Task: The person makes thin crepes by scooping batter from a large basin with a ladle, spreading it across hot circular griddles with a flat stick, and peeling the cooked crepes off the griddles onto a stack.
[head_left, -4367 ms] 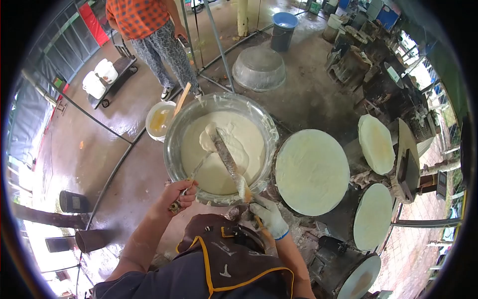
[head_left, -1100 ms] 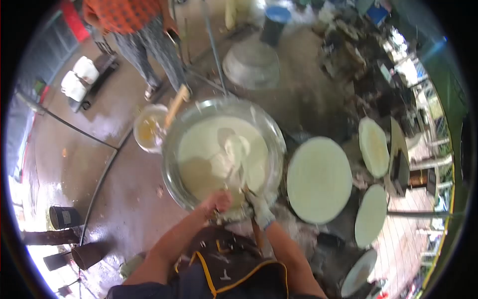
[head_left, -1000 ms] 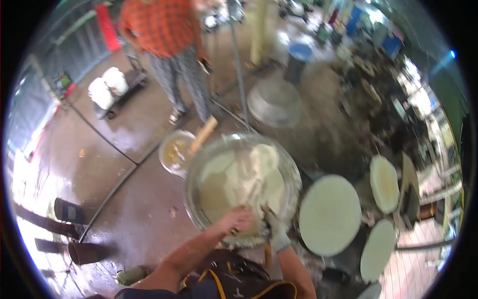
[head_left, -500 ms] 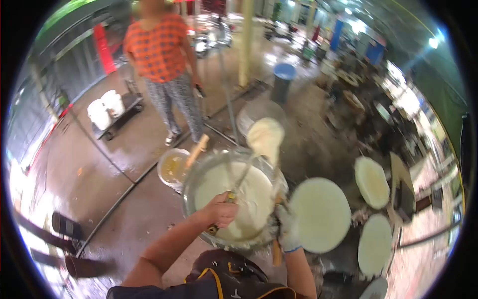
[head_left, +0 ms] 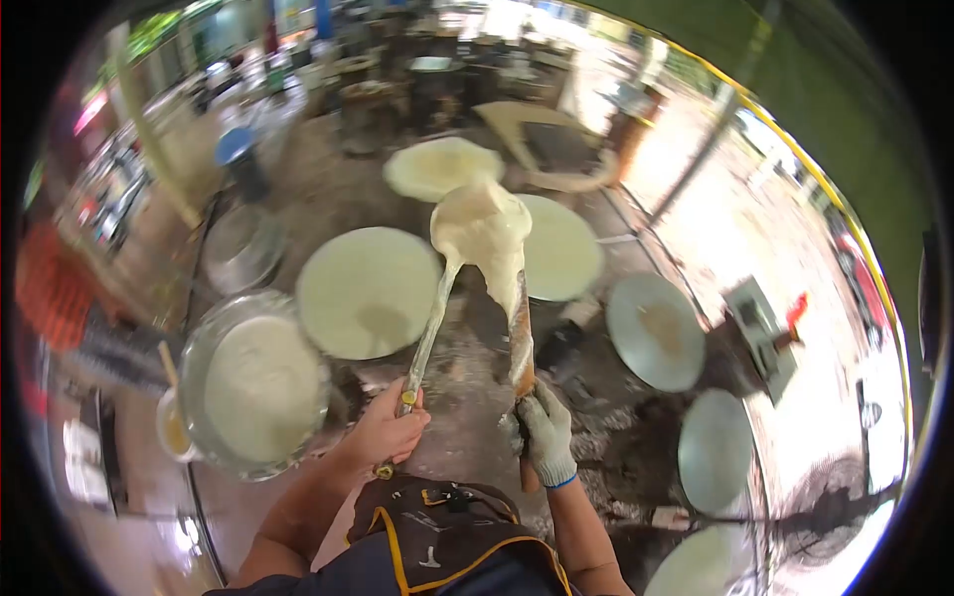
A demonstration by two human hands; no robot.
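Observation:
My left hand (head_left: 390, 425) is closed round the grip of a long-handled ladle (head_left: 434, 323), its head coated in thick pale batter. My right hand (head_left: 546, 435), in a whitish work glove, grips a wooden paddle (head_left: 522, 348) smeared with batter. Both tools point away from me, and a large lump of batter (head_left: 482, 226) hangs across their far ends, hiding their heads. Below the lump lie a batter-covered round pan (head_left: 368, 293) and another pale round pan (head_left: 556, 248). To the left stands a big metal tub (head_left: 221, 437) holding batter.
Further pans curve round on the right, including a grey one (head_left: 636, 318) and another (head_left: 715, 452). A pale oval pan (head_left: 442, 167) lies ahead. Left are a small bucket (head_left: 179, 437), a blue-topped bin (head_left: 238, 159) and a person in an orange checked shirt (head_left: 55, 288).
My view has swung right, away from the tub. Both hands have carried the ladle and paddle with the batter lump from over the tub to above the pans.

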